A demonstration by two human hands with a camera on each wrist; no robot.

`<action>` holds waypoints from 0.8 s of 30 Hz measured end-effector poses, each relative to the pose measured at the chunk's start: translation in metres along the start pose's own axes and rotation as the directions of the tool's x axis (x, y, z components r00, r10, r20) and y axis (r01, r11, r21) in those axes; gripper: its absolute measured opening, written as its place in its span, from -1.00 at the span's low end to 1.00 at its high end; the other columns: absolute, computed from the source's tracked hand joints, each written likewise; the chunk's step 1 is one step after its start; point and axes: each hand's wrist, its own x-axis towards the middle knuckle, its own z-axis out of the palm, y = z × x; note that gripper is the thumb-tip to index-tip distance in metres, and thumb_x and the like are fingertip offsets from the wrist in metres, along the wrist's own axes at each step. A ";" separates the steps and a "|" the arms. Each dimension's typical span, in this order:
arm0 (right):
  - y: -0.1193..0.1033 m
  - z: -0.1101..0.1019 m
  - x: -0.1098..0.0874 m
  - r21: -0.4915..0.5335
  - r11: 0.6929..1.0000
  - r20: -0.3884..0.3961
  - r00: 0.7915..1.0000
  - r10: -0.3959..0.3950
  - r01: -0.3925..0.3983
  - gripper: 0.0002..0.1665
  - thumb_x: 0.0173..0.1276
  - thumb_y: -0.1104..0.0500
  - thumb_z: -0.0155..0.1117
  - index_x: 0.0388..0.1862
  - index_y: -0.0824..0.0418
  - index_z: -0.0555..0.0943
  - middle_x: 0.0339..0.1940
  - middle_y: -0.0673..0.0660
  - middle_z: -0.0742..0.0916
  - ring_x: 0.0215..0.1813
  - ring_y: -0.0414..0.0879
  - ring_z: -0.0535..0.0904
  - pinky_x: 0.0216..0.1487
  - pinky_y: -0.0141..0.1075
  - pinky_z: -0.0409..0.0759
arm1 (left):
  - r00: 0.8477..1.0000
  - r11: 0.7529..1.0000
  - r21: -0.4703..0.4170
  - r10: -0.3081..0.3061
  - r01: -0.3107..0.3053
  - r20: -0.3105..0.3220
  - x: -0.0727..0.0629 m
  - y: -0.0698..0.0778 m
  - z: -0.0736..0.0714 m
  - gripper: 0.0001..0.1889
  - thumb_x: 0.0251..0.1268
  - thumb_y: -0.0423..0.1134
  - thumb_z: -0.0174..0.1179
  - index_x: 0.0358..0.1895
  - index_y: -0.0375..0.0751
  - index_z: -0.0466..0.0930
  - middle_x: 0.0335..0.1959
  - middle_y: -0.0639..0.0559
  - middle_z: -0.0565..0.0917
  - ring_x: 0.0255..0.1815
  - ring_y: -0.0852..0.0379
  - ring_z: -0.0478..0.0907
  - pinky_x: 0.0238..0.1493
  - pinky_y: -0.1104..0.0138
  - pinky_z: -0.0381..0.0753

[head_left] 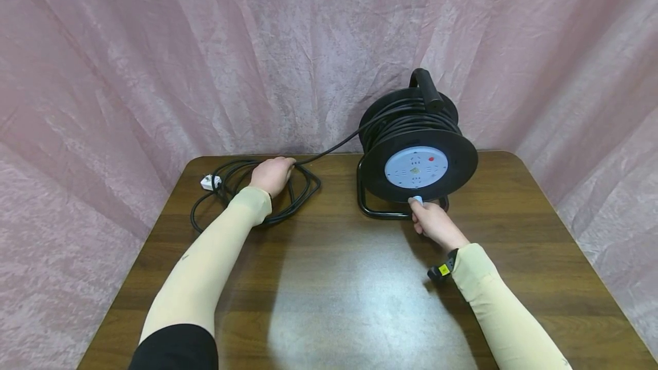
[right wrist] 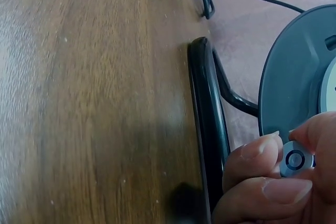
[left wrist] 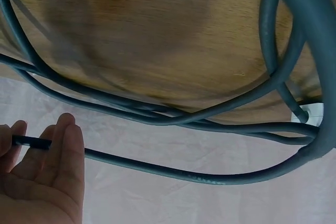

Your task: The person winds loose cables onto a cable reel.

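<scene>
A black cable reel (head_left: 370, 176) stands upright on a tubular metal frame (right wrist: 202, 93) at the back right of the table. Its front disc carries a pale blue socket panel (head_left: 401, 170) with a red button. At the disc's lower rim my right hand (head_left: 436, 225) pinches a small light-blue knob (right wrist: 295, 160) between thumb and fingers. From the reel's top, a black cable (head_left: 334, 147) runs left to my left hand (head_left: 271, 176), which holds it between thumb and fingers (left wrist: 65, 150). Loose cable loops (head_left: 308, 190) lie under and around that hand.
A white plug (head_left: 209, 181) lies at the far left among the loops. The wooden table (head_left: 349, 278) ends at a pink curtain (head_left: 308, 61) behind the reel. On top of the reel is a black carrying handle (head_left: 428, 89). My right wrist wears a black camera (head_left: 443, 270).
</scene>
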 end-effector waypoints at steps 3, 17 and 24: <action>-0.002 0.002 0.000 -0.005 1.000 0.006 1.000 -0.004 0.004 -0.27 0.65 -0.25 -0.16 -0.33 0.39 0.49 -0.65 0.04 0.55 -0.57 -0.14 0.37 -0.53 -0.33 0.33 | 1.000 1.000 0.004 0.000 0.000 0.007 0.000 0.002 0.001 -0.66 0.65 -0.20 0.04 0.33 -0.14 0.57 0.16 -0.15 0.69 0.09 -0.19 0.66 0.09 -0.05 0.63; -0.006 0.009 0.002 -0.044 0.999 0.005 1.000 -0.005 0.005 -0.27 0.65 -0.27 -0.17 -0.32 0.36 0.52 -0.63 0.04 0.56 -0.57 -0.13 0.38 -0.48 -0.29 0.34 | 1.000 1.000 -0.008 -0.009 0.009 0.005 -0.003 0.007 -0.009 -0.68 0.66 -0.20 0.02 0.27 -0.17 0.61 0.07 -0.18 0.72 0.04 -0.17 0.68 0.03 -0.04 0.65; -0.010 0.011 0.001 -0.040 0.999 0.020 1.000 -0.011 0.011 -0.27 0.65 -0.27 -0.17 -0.32 0.37 0.51 -0.63 0.04 0.56 -0.57 -0.14 0.37 -0.48 -0.28 0.33 | 1.000 1.000 -0.016 -0.011 0.011 0.005 -0.001 0.004 -0.013 -0.68 0.67 -0.11 0.01 0.18 -0.18 0.66 0.01 -0.13 0.75 0.01 -0.11 0.70 0.00 -0.01 0.66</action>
